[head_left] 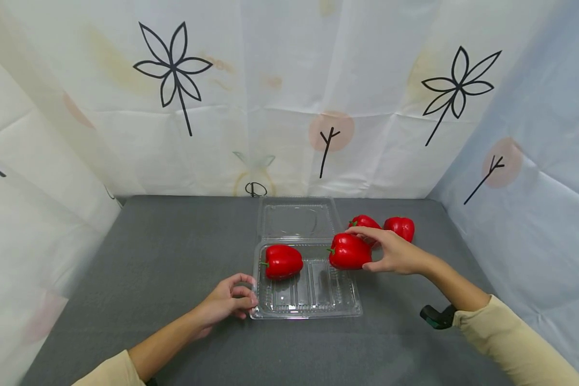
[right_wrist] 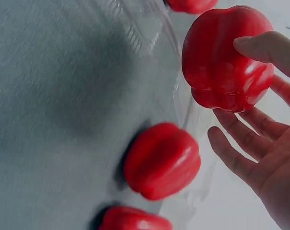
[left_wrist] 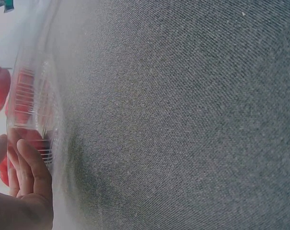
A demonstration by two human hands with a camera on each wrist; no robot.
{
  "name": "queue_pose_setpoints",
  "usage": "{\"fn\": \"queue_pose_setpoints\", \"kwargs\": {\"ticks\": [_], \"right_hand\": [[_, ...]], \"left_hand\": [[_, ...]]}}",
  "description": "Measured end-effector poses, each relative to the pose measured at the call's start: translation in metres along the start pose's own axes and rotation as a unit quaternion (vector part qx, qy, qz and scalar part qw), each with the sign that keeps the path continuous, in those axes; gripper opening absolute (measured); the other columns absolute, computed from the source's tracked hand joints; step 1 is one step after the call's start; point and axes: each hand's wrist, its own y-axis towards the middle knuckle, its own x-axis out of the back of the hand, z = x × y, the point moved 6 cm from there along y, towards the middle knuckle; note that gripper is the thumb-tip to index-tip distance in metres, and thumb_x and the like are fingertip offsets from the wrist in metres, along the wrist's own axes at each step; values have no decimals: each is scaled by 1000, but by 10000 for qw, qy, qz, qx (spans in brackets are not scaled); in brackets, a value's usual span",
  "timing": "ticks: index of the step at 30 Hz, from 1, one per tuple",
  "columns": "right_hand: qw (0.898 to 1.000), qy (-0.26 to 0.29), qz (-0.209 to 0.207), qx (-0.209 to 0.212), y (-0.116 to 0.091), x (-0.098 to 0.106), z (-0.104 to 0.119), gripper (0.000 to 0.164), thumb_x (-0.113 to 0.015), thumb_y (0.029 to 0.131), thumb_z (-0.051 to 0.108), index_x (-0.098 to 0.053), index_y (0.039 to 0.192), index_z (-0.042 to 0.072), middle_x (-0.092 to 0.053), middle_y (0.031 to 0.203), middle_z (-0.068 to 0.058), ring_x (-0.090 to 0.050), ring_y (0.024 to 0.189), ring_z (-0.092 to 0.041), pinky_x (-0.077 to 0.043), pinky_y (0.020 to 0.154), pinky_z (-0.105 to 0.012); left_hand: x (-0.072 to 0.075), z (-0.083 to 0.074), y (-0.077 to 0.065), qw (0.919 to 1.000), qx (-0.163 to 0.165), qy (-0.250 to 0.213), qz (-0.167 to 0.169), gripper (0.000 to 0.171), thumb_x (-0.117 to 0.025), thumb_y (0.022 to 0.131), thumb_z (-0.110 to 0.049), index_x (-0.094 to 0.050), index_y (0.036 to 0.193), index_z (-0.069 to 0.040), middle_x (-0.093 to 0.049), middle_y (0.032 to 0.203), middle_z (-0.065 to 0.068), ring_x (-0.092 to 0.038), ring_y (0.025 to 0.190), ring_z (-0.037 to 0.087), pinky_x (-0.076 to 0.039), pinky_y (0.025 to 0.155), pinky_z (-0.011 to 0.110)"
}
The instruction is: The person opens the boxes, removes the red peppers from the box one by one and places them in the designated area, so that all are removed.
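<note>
A clear plastic clamshell container [head_left: 313,292] lies open on the table, its lid [head_left: 289,221] folded back toward the far wall. One red bell pepper [head_left: 283,262] rests on its side in the container's left part. My left hand [head_left: 229,300] pinches the container's left rim near the front corner, fingers bent. Above the container's right edge, my right hand [head_left: 395,252] grips a second red bell pepper [head_left: 349,252] between thumb and fingers, its stem pointing left. In the right wrist view this held pepper [right_wrist: 226,57] is off the table, with the thumb across its side.
Two more red bell peppers lie on the table right of the lid: one [head_left: 364,222] partly behind the right hand, the other [head_left: 401,228] farther right. Grey cloth [head_left: 183,236] covers the table. Patterned white curtains [head_left: 270,96] stand behind and at both sides.
</note>
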Motion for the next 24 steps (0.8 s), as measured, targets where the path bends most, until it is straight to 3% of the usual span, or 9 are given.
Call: {"fn": "queue_pose_setpoints", "kwargs": {"ticks": [6,13,20,24], "right_hand": [[9996,-169,-161,-148,-14,11,-11,80,-86,72,9,-49,142,11,-58,131,-13,-56,112,-30,-57,79,-36],[9990,-142,-400,-171,-27,21,-24,78,-85,74,8,-47,143,9,-56,132,-17,-55,114,-35,-57,80,-47],[9986,-154,-485,-174,-42,26,-35,75,-84,75,7,-48,141,6,-56,131,-19,-57,111,-36,-56,77,-30],[9981,-180,-572,-165,-52,29,-44,75,-84,75,6,-48,140,4,-56,129,-22,-58,109,-39,-58,76,-37]], "left_hand": [[0,-1,-1,10000,-34,-19,16,47,-73,88,-5,-46,127,-1,-67,86,5,-65,76,19,-53,67,32],[-1,-1,-1,10000,-78,-38,32,45,-72,88,-5,-46,125,-1,-67,86,5,-65,75,20,-53,67,31],[-1,0,-1,10000,14,-22,1,47,-72,89,-6,-46,127,-1,-68,86,5,-65,76,20,-53,68,32],[-1,1,-1,10000,45,-2,-19,46,-72,89,-6,-46,127,-2,-68,86,5,-65,76,20,-53,68,32]]}}
